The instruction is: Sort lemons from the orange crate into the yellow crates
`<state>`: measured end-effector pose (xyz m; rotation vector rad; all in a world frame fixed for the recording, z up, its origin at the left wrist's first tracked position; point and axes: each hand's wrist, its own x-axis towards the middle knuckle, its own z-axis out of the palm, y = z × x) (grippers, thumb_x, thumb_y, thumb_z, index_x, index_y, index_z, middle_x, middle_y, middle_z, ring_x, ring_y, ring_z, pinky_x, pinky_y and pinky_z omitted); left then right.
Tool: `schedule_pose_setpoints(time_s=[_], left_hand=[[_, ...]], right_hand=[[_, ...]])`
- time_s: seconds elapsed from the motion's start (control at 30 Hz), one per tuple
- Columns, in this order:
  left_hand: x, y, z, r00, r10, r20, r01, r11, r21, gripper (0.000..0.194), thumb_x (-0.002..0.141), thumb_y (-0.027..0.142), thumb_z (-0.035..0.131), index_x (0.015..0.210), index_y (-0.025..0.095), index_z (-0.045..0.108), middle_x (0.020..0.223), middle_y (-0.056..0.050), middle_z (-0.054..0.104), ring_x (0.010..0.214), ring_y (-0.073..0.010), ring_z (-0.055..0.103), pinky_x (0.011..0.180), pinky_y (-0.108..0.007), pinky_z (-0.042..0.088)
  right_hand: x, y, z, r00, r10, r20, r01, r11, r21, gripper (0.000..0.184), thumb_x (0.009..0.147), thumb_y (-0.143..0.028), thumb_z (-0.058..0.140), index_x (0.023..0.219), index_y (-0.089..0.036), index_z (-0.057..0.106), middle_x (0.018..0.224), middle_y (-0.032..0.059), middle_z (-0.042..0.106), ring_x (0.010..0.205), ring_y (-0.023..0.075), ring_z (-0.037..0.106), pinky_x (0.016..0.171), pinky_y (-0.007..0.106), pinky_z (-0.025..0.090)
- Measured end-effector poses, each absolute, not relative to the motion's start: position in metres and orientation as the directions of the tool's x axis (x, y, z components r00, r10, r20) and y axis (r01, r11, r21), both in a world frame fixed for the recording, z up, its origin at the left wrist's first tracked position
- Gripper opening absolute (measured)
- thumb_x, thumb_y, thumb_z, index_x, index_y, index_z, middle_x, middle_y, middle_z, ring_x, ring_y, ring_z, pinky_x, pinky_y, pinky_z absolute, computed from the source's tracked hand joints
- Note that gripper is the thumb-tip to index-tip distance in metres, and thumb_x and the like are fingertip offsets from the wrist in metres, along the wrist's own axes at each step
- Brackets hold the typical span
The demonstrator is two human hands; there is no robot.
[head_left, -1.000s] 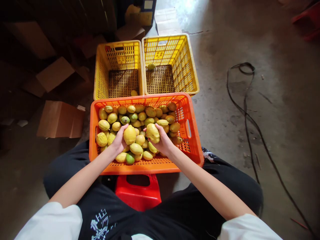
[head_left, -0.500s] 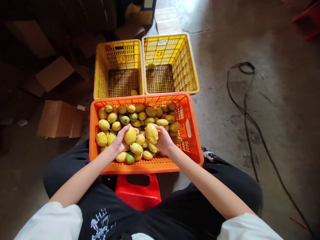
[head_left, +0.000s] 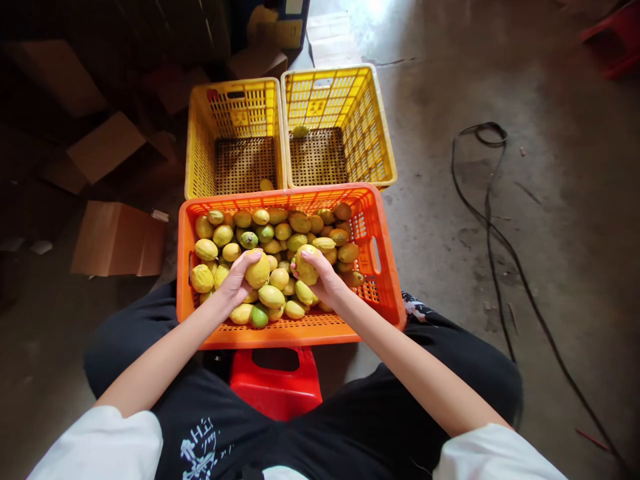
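Note:
Over the orange crate [head_left: 300, 335], my left hand [head_left: 237, 280] is closed round a yellow lemon [head_left: 259, 270], thumb across its top. My right hand [head_left: 325, 272] grips another lemon [head_left: 306, 265], a bumpy one, with the thumb lying over it. The two held fruits are a short gap apart. Beneath them the crate holds many yellow lemons [head_left: 271, 297], a few of them greenish, such as a green one [head_left: 259, 316] near the front wall. My palms and the undersides of both held lemons are hidden.
Two yellow crates stand behind the orange one; the left crate [head_left: 195, 147] and the right crate [head_left: 385, 143] each have one fruit inside. A red stool [head_left: 275, 393] shows in front. Cardboard boxes [head_left: 120, 237] lie at left, a black cable [head_left: 520, 267] on the floor at right.
My right hand has turned its lemon, and the thumb now lies over the fruit. The left hand's lemon has shifted slightly, with the thumb further over it.

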<state>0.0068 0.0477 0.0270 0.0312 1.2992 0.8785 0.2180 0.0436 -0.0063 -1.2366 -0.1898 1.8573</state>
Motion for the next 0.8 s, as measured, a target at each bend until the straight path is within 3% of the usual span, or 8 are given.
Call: schedule_pose_setpoints(time_s=[0.17,0.27,0.47,0.67,0.8], left_hand=[[0.014,0.052,0.037,0.024,0.569,-0.822,-0.586,0.674,0.450,0.011,0.096,0.022,0.085,0.107,0.022,0.080,0.089,-0.002,0.078,0.082,-0.0207,0.078,0.074,-0.028,0.069],[0.017,0.053,0.040,0.029,0.583,-0.812,-0.630,0.641,0.438,0.008,0.102,0.019,0.074,0.108,0.020,0.079,0.090,-0.001,0.077,0.082,-0.0192,0.081,0.083,-0.031,0.072],[0.017,0.054,0.043,0.077,0.557,-0.827,-0.657,0.652,0.378,0.020,0.106,0.021,0.065,0.119,0.014,0.079,0.105,-0.014,0.084,0.100,-0.0299,0.088,0.094,-0.044,0.075],[0.017,0.056,0.047,0.126,0.513,-0.849,-0.681,0.667,0.302,0.044,0.113,0.027,0.054,0.152,0.014,0.071,0.125,-0.021,0.086,0.109,-0.0371,0.089,0.097,-0.055,0.075],[0.016,0.056,0.045,0.141,0.515,-0.846,-0.678,0.673,0.296,0.043,0.110,0.028,0.061,0.150,0.016,0.072,0.128,-0.020,0.086,0.111,-0.0381,0.089,0.096,-0.055,0.076]], right_hand=[[0.217,0.046,-0.002,-0.116,0.727,-0.677,-0.583,-0.602,-0.546,0.064,0.057,-0.046,0.111,0.094,-0.030,0.063,0.090,-0.0048,0.073,0.075,0.0203,0.074,0.073,0.038,0.065],[0.218,0.046,-0.002,-0.134,0.739,-0.660,-0.584,-0.597,-0.550,0.063,0.057,-0.049,0.112,0.093,-0.031,0.064,0.089,-0.0044,0.074,0.078,0.0206,0.072,0.076,0.038,0.065],[0.219,0.044,-0.013,-0.156,0.753,-0.639,-0.521,-0.612,-0.594,0.051,0.073,-0.058,0.104,0.093,-0.031,0.067,0.086,-0.0035,0.073,0.082,0.0206,0.068,0.070,0.031,0.057],[0.220,0.049,-0.008,-0.233,0.713,-0.662,-0.517,-0.667,-0.536,0.043,0.071,-0.058,0.097,0.094,-0.031,0.072,0.090,0.0027,0.080,0.098,0.0289,0.079,0.079,0.037,0.066],[0.223,0.049,0.001,-0.299,0.673,-0.676,-0.517,-0.710,-0.478,0.043,0.072,-0.054,0.090,0.105,-0.032,0.074,0.089,0.0035,0.081,0.112,0.0354,0.082,0.085,0.042,0.069]])
